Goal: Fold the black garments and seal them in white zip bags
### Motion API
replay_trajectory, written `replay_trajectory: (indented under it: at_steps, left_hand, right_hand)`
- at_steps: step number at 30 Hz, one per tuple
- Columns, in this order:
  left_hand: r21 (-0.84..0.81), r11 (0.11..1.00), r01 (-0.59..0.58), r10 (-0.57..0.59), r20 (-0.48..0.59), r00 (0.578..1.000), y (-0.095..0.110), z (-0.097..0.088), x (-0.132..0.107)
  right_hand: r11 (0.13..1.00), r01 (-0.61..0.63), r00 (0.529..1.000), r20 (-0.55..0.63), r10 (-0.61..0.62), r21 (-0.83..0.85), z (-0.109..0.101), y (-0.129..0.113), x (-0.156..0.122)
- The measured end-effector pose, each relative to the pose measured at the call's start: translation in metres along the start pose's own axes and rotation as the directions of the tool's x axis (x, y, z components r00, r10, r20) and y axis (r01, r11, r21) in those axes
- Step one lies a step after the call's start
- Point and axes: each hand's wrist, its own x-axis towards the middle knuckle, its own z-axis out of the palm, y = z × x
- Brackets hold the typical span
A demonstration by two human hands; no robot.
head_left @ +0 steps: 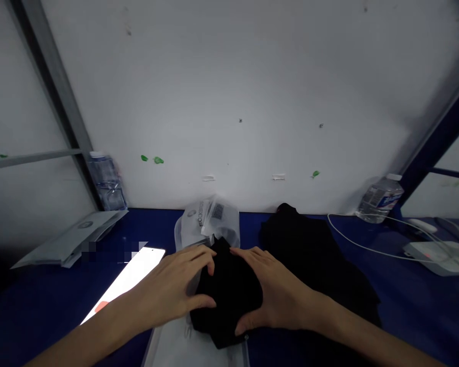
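Left hand (176,290) and right hand (277,298) flank the cloth (229,300), fingers spread, pressing it atop the bag (183,346). Even pressure from both sides should keep the fold tight, I'd say.

Garment packing station, blue table (405,306), clear poly bags (208,219), plain partition wall (229,76)

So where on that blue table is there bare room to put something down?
Bare table shows right, between black pile and white device, and front left, by the grey bags and white sheet. The middle is crowded: left hand and right hand cup black cloth.
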Motion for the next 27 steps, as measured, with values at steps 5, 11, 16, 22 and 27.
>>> replay_trajectory:
  at_steps: [5,11,16,22,27]
  left_hand:
    - [-0.015,1.000,0.027,-0.027,0.010,1.000,0.000,0.000,-0.001]
    - [0.005,1.000,0.026,-0.026,0.005,1.000,0.002,0.000,-0.002]
    - [0.038,0.997,-0.072,0.072,-0.016,0.997,0.006,-0.001,-0.001]
    - [0.047,0.986,-0.159,0.159,-0.005,0.987,0.012,-0.002,-0.003]
    - [0.054,0.975,-0.214,0.217,-0.040,0.975,0.013,0.003,-0.006]
  right_hand:
    - [0.998,-0.021,0.998,-0.059,0.017,-0.063,-0.001,-0.002,0.003]
    - [0.994,-0.039,0.997,-0.064,0.033,-0.102,0.007,-0.005,0.007]
    - [0.996,-0.029,0.996,-0.082,0.022,-0.088,0.013,-0.007,0.005]
    - [0.995,0.040,0.994,-0.095,-0.048,-0.089,0.010,-0.007,0.006]
    - [0.989,0.136,0.983,-0.118,-0.143,-0.061,0.007,-0.006,0.005]
